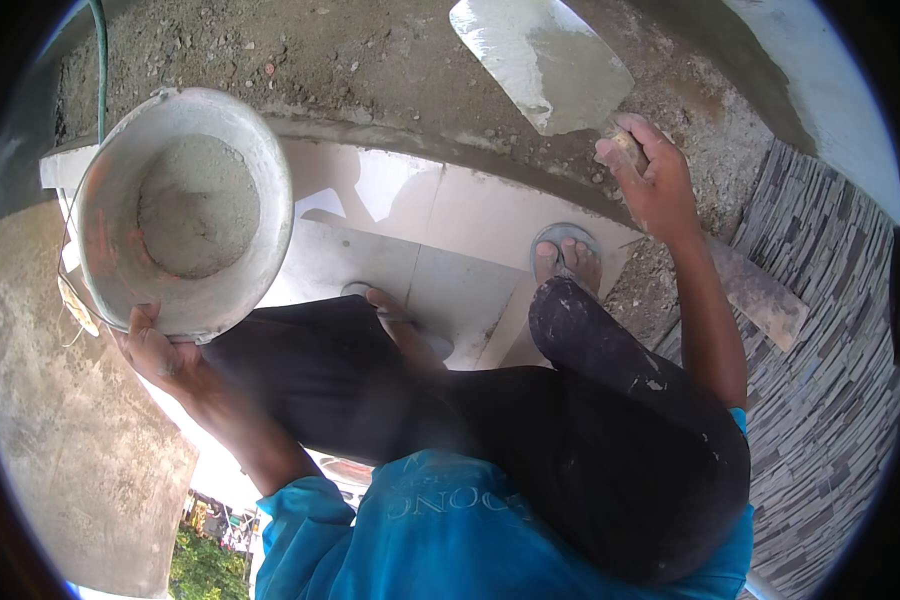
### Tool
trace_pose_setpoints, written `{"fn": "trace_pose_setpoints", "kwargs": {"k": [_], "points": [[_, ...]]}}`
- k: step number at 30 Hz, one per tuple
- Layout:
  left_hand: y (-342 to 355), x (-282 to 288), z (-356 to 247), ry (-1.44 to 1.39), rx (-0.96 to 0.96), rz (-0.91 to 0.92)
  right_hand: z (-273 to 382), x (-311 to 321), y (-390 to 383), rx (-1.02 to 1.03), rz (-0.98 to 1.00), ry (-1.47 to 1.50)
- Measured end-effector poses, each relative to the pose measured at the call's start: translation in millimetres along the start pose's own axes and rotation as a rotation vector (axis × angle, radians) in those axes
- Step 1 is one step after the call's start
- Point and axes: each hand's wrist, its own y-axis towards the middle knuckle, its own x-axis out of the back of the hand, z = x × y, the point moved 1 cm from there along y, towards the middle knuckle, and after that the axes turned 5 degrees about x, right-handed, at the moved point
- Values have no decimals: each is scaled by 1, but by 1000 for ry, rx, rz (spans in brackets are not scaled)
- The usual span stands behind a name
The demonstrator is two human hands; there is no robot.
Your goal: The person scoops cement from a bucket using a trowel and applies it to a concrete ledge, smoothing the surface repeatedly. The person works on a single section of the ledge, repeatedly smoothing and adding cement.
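At the left, my left hand grips the near rim of a dull grey bucket that has grey, cement-like material in its bottom. Upper right of centre, my right hand is closed on the handle of a wide trowel. The trowel's blade is partly smeared with wet grey mix and is over the rough, gritty strip along the top of the view.
Below the strip is a pale tiled step with my sandalled feet. A green hose hangs at upper left. Stone-patterned cladding covers the right side, beside a narrow dusty plank. A mottled concrete surface fills the left.
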Motion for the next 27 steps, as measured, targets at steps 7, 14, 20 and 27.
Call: {"fn": "trace_pose_setpoints", "kwargs": {"k": [7,14,20,27], "points": [[-138,-61,-19,37,74,-101,31,13,13,371,133,-33],[-189,-110,3,63,11,92,46,-13,14,568,229,-223],[-210,-120,9,299,-15,160,36,-57,17,675,270,-346],[-222,-133,19,365,-118,193,29,-64,7,426,442,-217]]}}
